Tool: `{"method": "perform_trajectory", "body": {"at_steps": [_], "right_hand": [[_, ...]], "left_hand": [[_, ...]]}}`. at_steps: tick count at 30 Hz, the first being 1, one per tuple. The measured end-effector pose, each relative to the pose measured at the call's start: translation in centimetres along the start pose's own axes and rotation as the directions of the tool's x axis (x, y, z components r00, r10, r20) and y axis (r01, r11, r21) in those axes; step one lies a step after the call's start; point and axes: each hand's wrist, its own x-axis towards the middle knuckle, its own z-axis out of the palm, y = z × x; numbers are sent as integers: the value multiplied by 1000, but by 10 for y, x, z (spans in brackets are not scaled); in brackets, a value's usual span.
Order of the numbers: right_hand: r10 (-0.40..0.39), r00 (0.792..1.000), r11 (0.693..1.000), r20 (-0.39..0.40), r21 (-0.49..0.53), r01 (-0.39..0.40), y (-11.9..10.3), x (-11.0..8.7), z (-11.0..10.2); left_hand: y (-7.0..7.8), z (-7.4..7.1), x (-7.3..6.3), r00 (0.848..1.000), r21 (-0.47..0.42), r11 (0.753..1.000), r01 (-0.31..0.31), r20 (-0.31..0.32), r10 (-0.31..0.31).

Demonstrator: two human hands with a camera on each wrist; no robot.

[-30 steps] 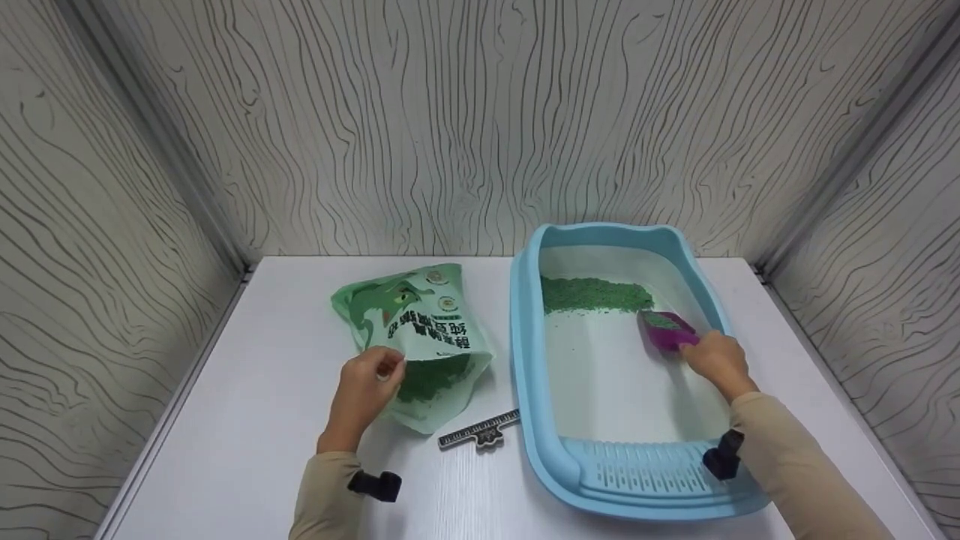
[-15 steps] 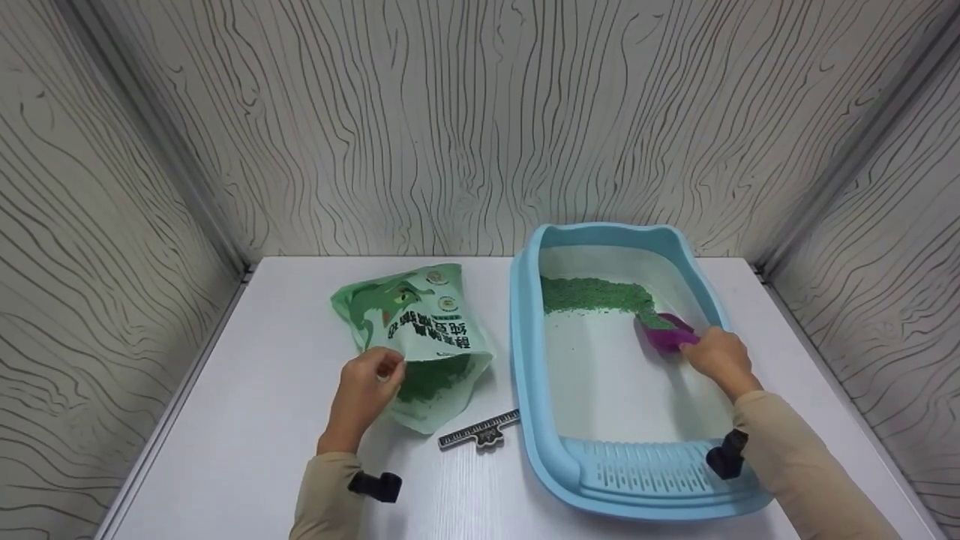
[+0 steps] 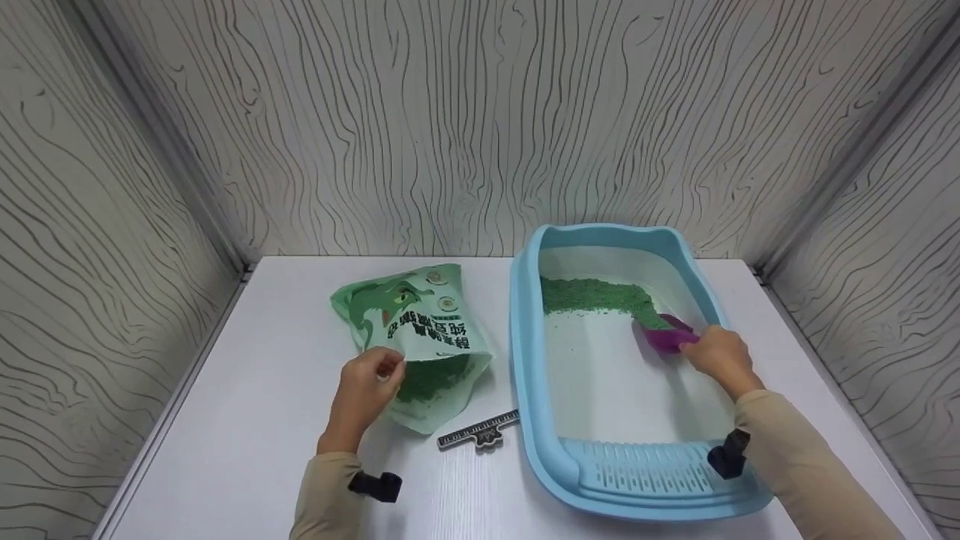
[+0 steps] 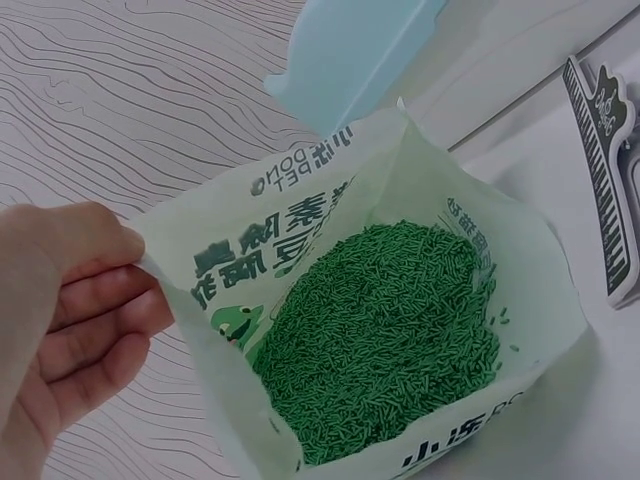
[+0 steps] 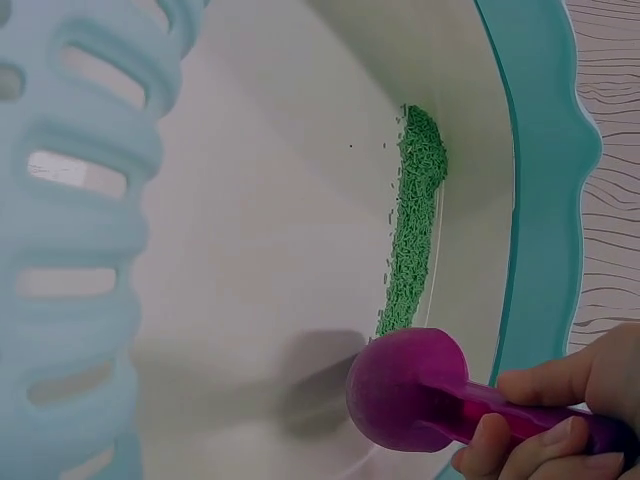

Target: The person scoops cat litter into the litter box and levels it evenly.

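My left hand [image 3: 367,386] pinches the edge of the open mouth of a green cat litter bag [image 3: 431,330] lying on the table. Green litter pellets [image 4: 385,340] show inside it in the left wrist view. My right hand [image 3: 718,360] grips the handle of a purple scoop [image 3: 664,339] over the far right part of a blue litter box [image 3: 529,390]. The scoop is tipped, and green pellets run from its lip onto a strip of litter [image 3: 592,295] along the box's far end. From behind, the scoop's bowl [image 5: 405,390] hides the near end of that strip.
A black and silver clip [image 3: 480,432] lies on the white table [image 3: 247,390] between the bag and the litter box. A slotted step [image 3: 645,469] spans the box's near end. Wood-patterned panels [image 3: 480,127] enclose the table at the back and sides.
The scoop has tipped further, and its pellets have slid toward the lip, lengthening the strip on the right. My left hand has kept its hold on the bag, unmoved.
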Motion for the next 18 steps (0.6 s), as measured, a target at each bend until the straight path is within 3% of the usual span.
{"method": "perform_trajectory", "body": {"at_steps": [10,18], "right_hand": [[-33,999,999,-4,-12,33,-9,-2,5],[-125,991,992,-54,-44,122,-18,-2,9]], "left_hand": [[0,-2,1,1000,8,1000,-12,12,12],[2,-3,1,999,0,1000,23,28,-23]]}}
